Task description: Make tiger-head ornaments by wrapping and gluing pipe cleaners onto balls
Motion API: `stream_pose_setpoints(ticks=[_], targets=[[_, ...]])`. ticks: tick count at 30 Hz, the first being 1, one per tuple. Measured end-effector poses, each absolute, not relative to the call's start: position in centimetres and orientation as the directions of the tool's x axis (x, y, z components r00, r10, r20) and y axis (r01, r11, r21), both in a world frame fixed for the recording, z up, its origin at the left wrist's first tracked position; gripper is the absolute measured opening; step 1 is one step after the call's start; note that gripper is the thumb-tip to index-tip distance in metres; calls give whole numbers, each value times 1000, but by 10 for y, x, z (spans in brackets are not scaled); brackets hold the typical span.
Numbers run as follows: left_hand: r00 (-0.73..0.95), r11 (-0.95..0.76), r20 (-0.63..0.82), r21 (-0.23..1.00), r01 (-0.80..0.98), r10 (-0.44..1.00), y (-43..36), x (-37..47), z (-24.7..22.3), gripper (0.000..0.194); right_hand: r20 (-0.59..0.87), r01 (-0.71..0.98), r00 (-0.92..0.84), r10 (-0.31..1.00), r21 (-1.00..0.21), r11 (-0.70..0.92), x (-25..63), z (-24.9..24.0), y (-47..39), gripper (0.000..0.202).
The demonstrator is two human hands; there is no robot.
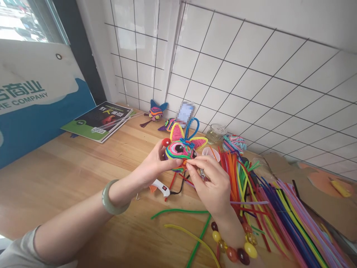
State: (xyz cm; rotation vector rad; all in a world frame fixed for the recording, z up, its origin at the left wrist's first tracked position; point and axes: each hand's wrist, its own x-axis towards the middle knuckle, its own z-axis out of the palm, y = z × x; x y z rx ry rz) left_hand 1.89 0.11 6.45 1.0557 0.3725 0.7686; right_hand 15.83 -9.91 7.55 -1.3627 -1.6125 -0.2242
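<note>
A multicoloured pipe-cleaner animal head (178, 149) with pink-and-yellow ears, a black eye and a blue loop on top is held above the table. My left hand (156, 163) grips it from the left side and below, with the thumb across its lower front. At the lower front, the thumb and fingers of my right hand (210, 176) pinch a small orange piece (184, 162) against the head. Under the hands, a white glue gun (161, 187) with an orange tip lies on the wooden table (117, 230).
Bundles of coloured pipe cleaners (295, 216) cover the right side. Loose green and yellow stems (192, 235) lie in front. Along the tiled wall are a phone (185, 112), finished craft heads (156, 112) and a glass jar (216, 133). Books (97, 121) lie back left.
</note>
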Motion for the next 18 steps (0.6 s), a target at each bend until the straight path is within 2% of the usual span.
stream_pose_setpoints(ticks=[5, 14, 16, 18], targets=[[666, 279, 45, 885, -372, 745, 1, 18, 67, 49, 738, 826, 109, 666, -440, 352, 159, 75, -98, 12], [653, 213, 4, 943, -254, 758, 7, 15, 69, 51, 694, 873, 29, 719, -368, 320, 162, 68, -96, 10], [649, 197, 6, 951, -239, 761, 8, 15, 70, 52, 665, 845, 62, 744, -432, 315, 160, 69, -96, 10], [643, 190, 6, 953, -235, 766, 10, 15, 71, 52, 595, 765, 137, 792, -571, 297, 159, 70, -97, 11]])
